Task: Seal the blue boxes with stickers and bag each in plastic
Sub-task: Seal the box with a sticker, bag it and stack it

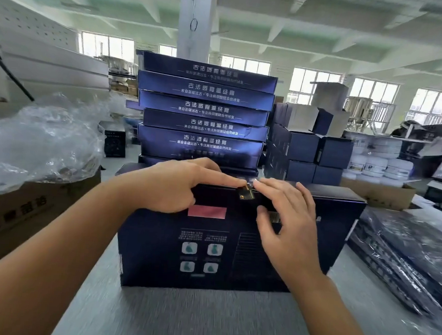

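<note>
Box point(157, 254) flat on the table point(205, 321), sticker point(246, 194) on its far edge; left hand point(177, 188) presses it with a straight index, right hand point(286, 223) fingers spread, tips beside it (edge blurry, probably half-stuck): rub firmly over the fold.

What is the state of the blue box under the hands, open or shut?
Shut: the blue box lies flat, lid closed, and a gold sticker sits across its far edge.

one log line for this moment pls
step: sealing | left hand: index finger presses sticker on blue box edge | right hand: fingers touch sticker | box: unbagged
</note>
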